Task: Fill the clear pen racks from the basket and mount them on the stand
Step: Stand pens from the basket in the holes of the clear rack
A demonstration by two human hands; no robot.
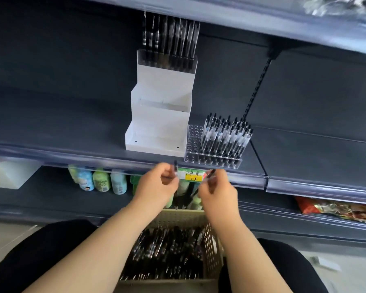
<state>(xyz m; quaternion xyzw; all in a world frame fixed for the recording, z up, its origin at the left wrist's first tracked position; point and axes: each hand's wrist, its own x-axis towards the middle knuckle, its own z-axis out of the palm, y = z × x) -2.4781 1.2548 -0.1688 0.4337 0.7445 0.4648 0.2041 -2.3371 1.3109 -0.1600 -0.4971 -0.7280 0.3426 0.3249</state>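
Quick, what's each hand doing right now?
Left hand: pinches a black pen.
Right hand: holds a second black pen.

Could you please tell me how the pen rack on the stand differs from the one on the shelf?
The mounted rack sits on the stand's top tier; the shelf rack rests on the shelf right of it. The mounted rack looks full; the shelf rack has empty holes at its left end. Both are clear and hold black pens.
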